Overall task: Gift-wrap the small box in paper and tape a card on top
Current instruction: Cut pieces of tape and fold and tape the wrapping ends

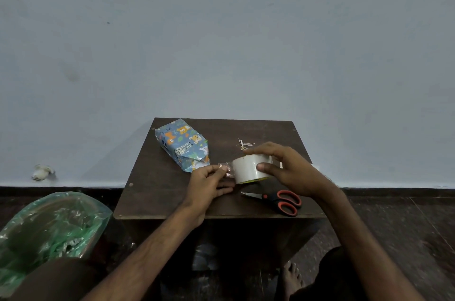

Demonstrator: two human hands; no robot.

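Observation:
The small box (181,144), wrapped in blue paper printed with animals, lies at the back left of a small dark wooden table (157,192). Its near end has a folded flap that stands partly open. My right hand (286,169) grips a wide roll of clear tape (248,169) just above the table. My left hand (210,181) pinches the loose end of the tape (225,168), drawn a short way out to the left of the roll. No card shows in view.
Scissors with red and black handles (278,201) lie near the table's front right edge. Small paper scraps (243,144) sit behind the roll. A green plastic bag (46,229) lies on the dark floor to the left. A pale wall stands behind.

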